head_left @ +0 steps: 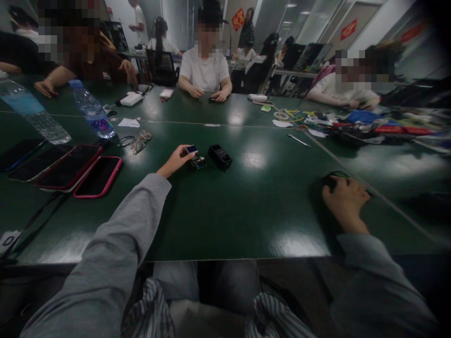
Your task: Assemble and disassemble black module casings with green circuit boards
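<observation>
from the head view, the person's left hand (176, 160) reaches out across the dark green glossy worktop (246, 211), its grip pinched together on a small blue-faced rectangular chip (191, 149) held just above a small dark circuit module (198, 162). just beside that module, to its right, sits a black rectangular plastic box (220, 156). the right hand (343, 197) rests well apart near the worktop's right side, fingers curled over a dark rounded object with a green edge (334, 177); how tightly that grip closes i cannot tell. on the left lie three phones, two in pink-red cases (82, 173), with a pair of wire-framed glasses (137, 141) and a clear plastic water bottle with a blue cap (91, 110) beyond them. across the worktop a person in a white t-shirt (206, 70) sits with both hands down.
</observation>
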Demonstrator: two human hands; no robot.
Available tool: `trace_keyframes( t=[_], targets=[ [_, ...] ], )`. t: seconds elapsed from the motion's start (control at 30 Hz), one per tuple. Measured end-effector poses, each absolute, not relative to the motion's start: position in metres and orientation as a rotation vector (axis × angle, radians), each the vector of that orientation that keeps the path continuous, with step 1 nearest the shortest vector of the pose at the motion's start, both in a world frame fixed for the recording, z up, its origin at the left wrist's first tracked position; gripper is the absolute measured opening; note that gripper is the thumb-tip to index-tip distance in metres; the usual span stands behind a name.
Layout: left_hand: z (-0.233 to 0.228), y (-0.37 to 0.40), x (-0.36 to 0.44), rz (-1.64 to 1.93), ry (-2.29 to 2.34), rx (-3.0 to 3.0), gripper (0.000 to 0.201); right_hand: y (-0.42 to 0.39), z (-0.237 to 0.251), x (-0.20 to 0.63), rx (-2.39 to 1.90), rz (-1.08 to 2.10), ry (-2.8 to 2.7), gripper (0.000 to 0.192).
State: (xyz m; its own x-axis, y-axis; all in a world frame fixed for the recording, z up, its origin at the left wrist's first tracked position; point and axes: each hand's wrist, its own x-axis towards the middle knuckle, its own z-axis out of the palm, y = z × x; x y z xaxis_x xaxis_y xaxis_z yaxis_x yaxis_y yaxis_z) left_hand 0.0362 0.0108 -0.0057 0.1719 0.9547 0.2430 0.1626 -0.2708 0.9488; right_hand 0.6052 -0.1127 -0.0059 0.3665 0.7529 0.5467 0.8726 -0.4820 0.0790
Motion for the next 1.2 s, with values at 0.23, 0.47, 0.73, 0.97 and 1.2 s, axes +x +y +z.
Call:
trace_keyframes(
  t=[0.23, 0.47, 0.73, 0.97, 1.2],
  targets=[
    [-0.007, 0.012, 0.035, 1.177, 1.115, 1.621, 0.048, -0.124, 0.015, 0.464, -1.882, -0.336, -1.901, 0.041],
    [-0.007, 0.014, 0.039, 1.239, 1.08, 1.617, 0.046, -0.147, 0.041, 0.3, -1.123, 0.175, -2.357, 0.045],
    [-0.009, 0.016, 0.039, 1.259, 1.06, 1.642, 0.048, -0.101, 0.034, 0.259, -0.85, 0.227, -2.316, 0.047],
    [-0.003, 0.01, 0.04, 1.224, 1.08, 1.629, 0.046, -0.094, 0.024, 0.271, -0.873, 0.484, -2.287, 0.061],
    [0.0, 0.007, 0.04, 1.211, 1.101, 1.659, 0.046, -0.107, 0.028, 0.262, -0.824, 0.577, -2.359, 0.056]
  ],
)
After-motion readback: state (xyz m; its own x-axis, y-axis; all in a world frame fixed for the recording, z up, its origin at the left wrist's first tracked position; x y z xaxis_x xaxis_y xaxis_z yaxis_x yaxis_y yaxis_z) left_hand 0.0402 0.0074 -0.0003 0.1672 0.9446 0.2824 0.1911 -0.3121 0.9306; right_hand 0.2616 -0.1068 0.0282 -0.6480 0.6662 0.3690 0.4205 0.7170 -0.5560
